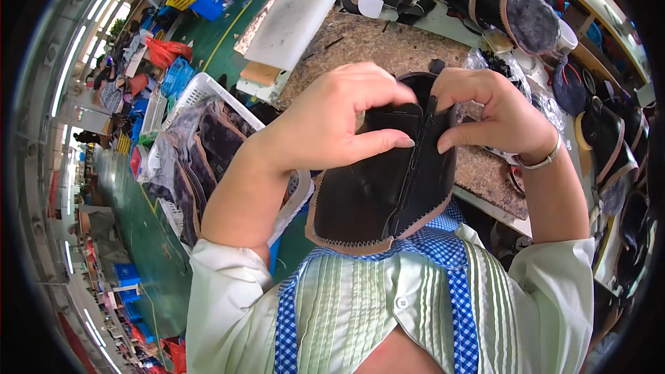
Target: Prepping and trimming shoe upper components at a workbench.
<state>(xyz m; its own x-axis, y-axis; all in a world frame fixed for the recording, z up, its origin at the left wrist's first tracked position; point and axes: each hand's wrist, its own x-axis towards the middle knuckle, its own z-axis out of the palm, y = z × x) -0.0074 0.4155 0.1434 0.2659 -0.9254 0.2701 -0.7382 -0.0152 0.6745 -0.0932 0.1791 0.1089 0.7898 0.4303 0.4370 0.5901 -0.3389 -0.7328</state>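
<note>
A black boot upper [364, 197] is held in front of my chest, its wide end toward me. Zigzag stitching and a beige strip edge that end, and a dark zipper [413, 166] runs down its length. My left hand [346, 114] grips it on the left, with the thumb on the outer face and the fingers curled over the far part. On the other side my right hand [488, 107] pinches the upper near the top of the zipper. Its fingertips reach partly inside the far opening, where they are hidden.
Beneath the hands lies a speckled brown work board [360, 45], with a white slab [294, 24] at its far left. Several boot uppers fill a white crate [201, 93] on the left. More black boots [485, 3] lie at the far right, others [603, 131] along the right edge.
</note>
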